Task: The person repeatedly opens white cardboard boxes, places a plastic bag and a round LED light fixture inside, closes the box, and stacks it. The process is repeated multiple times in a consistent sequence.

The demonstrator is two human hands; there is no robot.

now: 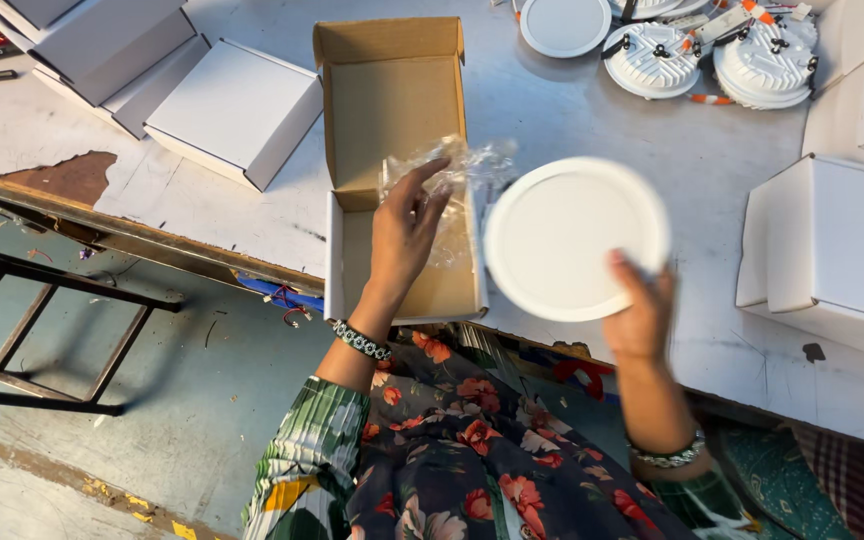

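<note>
My left hand (404,232) pinches a crumpled clear plastic bag (467,165) just above an open cardboard box (392,100), whose lid lies flat on the table and whose white-walled tray sits at the near edge. My right hand (640,312) grips the lower rim of a round white panel light (572,235), its flat face turned up, to the right of the box. The bag's far end reaches toward the disc's upper left rim.
Closed white boxes are stacked at the far left (237,110) and at the right (832,250). Several round white lights (652,58) with wires lie at the far right. A dark metal frame (42,340) stands on the floor at left, below the worn table edge (132,235).
</note>
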